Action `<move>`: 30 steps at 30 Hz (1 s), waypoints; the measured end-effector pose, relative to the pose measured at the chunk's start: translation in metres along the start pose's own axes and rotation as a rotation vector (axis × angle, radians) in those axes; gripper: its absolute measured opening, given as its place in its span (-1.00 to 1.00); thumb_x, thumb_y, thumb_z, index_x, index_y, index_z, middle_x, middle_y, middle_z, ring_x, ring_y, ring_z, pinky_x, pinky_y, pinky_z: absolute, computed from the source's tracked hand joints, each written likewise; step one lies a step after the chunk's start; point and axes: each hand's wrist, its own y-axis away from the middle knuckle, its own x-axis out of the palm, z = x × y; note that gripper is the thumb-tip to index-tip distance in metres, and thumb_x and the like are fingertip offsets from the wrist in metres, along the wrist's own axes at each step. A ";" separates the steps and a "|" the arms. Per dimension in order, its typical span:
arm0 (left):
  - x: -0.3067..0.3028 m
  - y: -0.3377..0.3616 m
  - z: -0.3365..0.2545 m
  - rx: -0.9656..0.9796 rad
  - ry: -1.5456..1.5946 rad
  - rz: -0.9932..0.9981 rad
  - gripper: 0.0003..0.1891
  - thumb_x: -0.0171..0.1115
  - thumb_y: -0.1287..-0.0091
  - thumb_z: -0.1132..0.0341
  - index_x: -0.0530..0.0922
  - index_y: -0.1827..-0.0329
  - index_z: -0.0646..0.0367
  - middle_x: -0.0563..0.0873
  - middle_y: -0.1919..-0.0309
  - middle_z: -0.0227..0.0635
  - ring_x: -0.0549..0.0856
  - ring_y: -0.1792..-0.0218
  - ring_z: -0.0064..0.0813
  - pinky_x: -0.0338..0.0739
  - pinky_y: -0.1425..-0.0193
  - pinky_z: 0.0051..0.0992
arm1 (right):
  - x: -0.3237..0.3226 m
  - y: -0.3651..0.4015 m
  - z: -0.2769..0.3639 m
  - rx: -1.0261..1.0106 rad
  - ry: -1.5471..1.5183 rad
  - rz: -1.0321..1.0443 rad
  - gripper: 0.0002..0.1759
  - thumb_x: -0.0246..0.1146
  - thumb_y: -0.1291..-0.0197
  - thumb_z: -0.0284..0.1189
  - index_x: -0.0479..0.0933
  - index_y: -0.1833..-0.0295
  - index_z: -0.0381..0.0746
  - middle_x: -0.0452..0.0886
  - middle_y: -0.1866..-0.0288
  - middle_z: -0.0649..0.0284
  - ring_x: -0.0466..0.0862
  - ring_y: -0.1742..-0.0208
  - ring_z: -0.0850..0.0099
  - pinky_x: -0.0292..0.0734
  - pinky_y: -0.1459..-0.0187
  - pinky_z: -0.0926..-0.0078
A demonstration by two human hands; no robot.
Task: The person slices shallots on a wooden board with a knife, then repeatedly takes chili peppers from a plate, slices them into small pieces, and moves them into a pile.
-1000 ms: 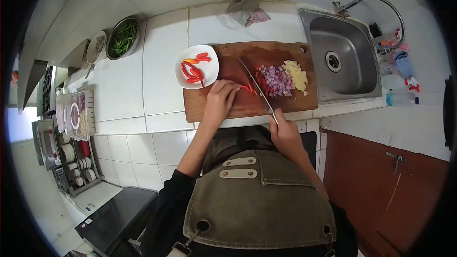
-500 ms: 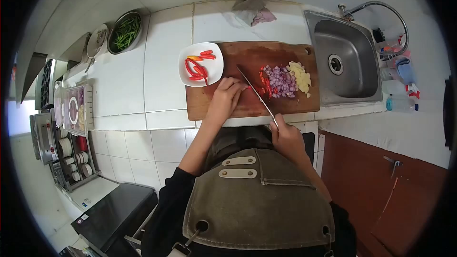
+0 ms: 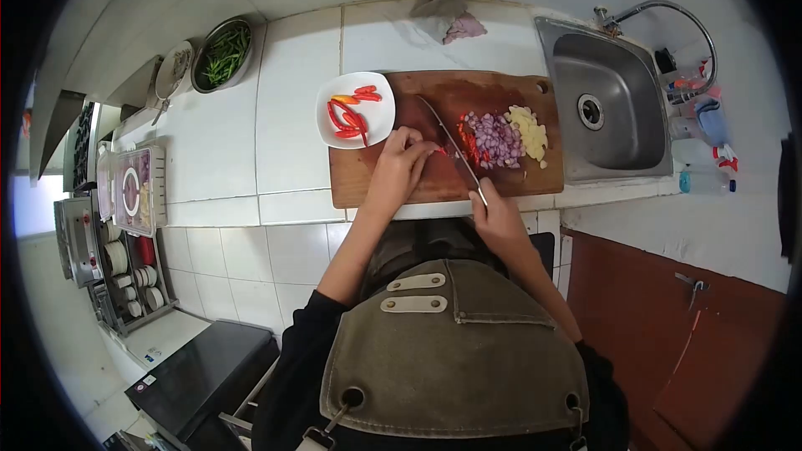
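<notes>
My left hand (image 3: 398,165) is closed, its fingertips pinching a red chili pepper (image 3: 441,150) against the wooden cutting board (image 3: 359,184). In my right hand (image 3: 499,215) is the handle of a kitchen knife (image 3: 454,146). Its blade slants across the board, close beside the chili's end. Just right of the blade lie chopped red chili (image 3: 469,144), diced purple shallots (image 3: 499,142) and pale chopped pieces, perhaps garlic (image 3: 530,135). A white square bowl (image 3: 326,121) on the board's left end holds several whole red chilies (image 3: 349,124) and an orange-yellow one (image 3: 344,100).
A steel sink (image 3: 614,163) with a curved faucet (image 3: 710,42) adjoins the board's right side. Bottles (image 3: 706,182) stand beyond it. A metal bowl of green chilies (image 3: 224,57) sits at the back left. A plastic bag with something pink (image 3: 462,28) lies behind the board.
The knife and my right hand have moved slightly forward, away from my body, and more of the blade's flat side shows. My left hand keeps its pinch on the chili.
</notes>
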 end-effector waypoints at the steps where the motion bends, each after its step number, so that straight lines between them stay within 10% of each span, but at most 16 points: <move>1: 0.001 0.001 0.000 0.003 0.001 0.001 -0.85 0.33 -0.24 0.55 0.73 0.15 0.21 0.66 0.20 -0.22 0.64 0.14 -0.17 0.56 0.03 -0.28 | -0.004 -0.003 -0.006 -0.015 -0.062 0.024 -0.81 0.11 -0.46 -0.36 0.40 0.01 -0.27 0.55 0.53 -0.15 0.59 0.40 -0.24 0.40 0.38 -0.14; 30: 0.000 -0.004 0.008 0.094 0.060 0.122 -0.89 0.34 -0.27 0.50 0.66 0.17 0.28 0.64 0.11 -0.20 0.66 0.05 -0.15 0.58 -0.02 -0.26 | 0.001 0.012 0.018 0.046 -0.022 0.071 -0.78 0.06 -0.47 -0.31 0.34 0.01 -0.26 0.56 0.54 -0.19 0.62 0.41 -0.26 0.44 0.33 -0.22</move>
